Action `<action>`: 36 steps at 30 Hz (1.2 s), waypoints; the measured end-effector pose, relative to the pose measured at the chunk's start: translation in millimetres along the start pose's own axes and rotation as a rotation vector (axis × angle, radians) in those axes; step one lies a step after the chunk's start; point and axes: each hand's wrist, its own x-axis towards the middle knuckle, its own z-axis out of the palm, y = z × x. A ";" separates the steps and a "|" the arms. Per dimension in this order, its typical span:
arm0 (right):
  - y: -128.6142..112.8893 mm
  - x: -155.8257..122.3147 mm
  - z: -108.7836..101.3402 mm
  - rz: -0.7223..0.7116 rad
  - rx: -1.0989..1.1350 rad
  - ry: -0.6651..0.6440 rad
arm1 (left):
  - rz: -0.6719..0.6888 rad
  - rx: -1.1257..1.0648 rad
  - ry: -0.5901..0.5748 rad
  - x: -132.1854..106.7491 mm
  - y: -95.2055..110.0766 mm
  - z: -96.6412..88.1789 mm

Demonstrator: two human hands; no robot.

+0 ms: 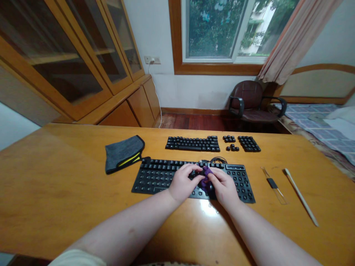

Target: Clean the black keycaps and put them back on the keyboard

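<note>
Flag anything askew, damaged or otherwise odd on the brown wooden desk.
The rectangular black plastic keyboard looks stripped: small bare switches show across much of it, while loose black plastic keycaps lie in blocks beyond it. No breakage stands out.

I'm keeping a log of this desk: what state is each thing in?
Keyboard: many keycaps off, some along the far edge on
Loose keycaps: laid out in groups
Purple cloth: bunched, in the right hand's fingers
Grey cloth: folded
Wire tool: lying flat
White stick: lying flat
Curtain: drawn aside
Plug: in its socket
Lower cabinet doors: shut
</note>
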 end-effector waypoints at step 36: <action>-1.3 1.6 1.5 0.185 0.251 -0.022 | 0.249 0.086 -0.025 -3.1 -4.0 1.7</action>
